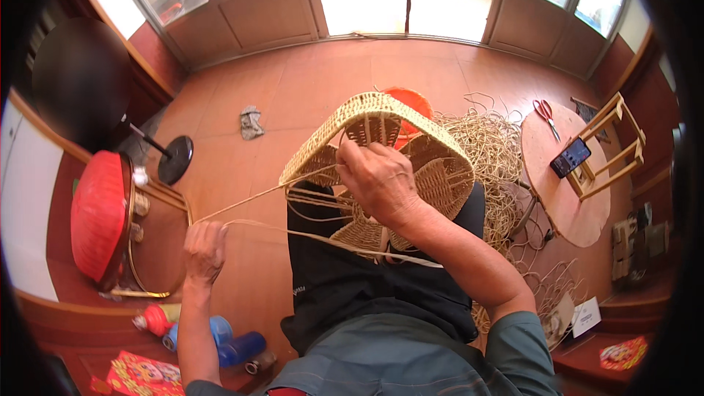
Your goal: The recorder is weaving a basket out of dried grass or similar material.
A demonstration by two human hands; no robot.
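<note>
A half-woven straw-coloured basket with a braided rim rests across my lap. Loose cord strands cross its open near side. My right hand is closed at the basket's upper opening, gripping a cord close to the weave. Out to the left, my left hand is closed on the same straw cord, which runs taut between the two hands. A second length of cord sags from the left hand back across my dark trousers. The fingertips of both hands are partly hidden.
A heap of loose cord lies right of the basket, beside an orange bucket. On a round board are red-handled scissors and a phone on a wooden stand. A red-cushioned chair and bottles are at left.
</note>
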